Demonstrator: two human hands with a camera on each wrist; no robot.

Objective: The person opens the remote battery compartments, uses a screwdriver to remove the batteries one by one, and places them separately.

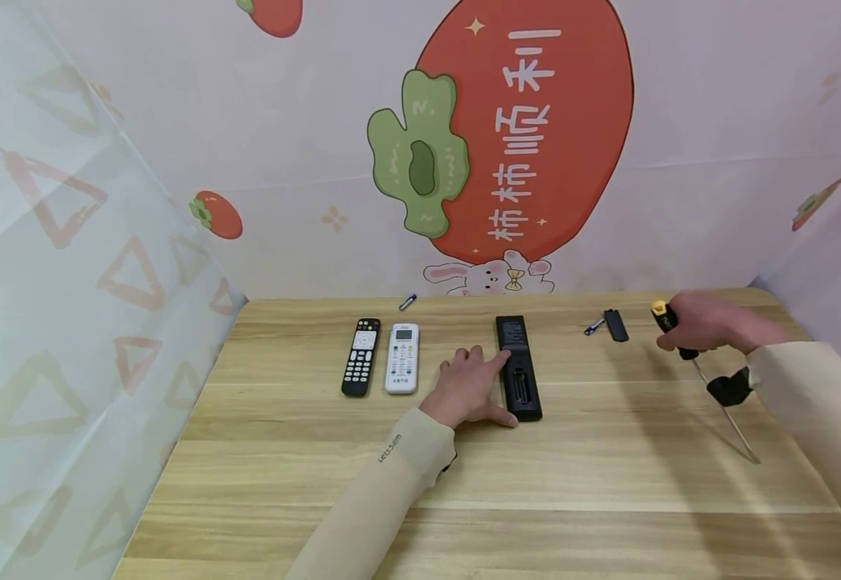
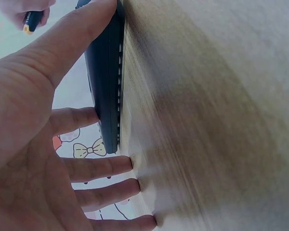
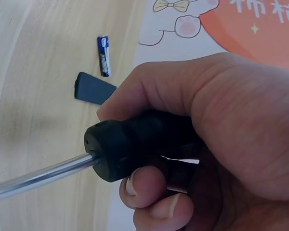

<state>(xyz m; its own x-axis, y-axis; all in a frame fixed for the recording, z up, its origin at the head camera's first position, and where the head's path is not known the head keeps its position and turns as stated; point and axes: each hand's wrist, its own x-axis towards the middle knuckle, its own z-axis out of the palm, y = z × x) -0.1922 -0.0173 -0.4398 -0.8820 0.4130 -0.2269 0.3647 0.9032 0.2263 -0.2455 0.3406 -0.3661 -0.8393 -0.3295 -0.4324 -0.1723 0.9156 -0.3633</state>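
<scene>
A black remote control (image 1: 511,338) lies face down, its battery compartment uncovered; I cannot tell what is inside. My left hand (image 1: 466,385) rests beside it, with thumb and index finger touching the remote. In the left wrist view the other fingers (image 2: 103,167) are extended, their tips down on the wooden table. My right hand (image 1: 706,321) is raised above the table on the right. It grips the black and yellow handle of a screwdriver (image 3: 120,144), whose metal shaft points down towards the near right. Behind it lie a small black battery cover (image 1: 616,325) and a battery (image 1: 594,326).
Left of my left hand lie a black remote control (image 1: 361,357) and a white one (image 1: 402,358), keys up. Another battery (image 1: 408,302) is near the table's back edge. A printed wall covering (image 1: 304,161) stands behind and at both sides of the table (image 1: 283,475).
</scene>
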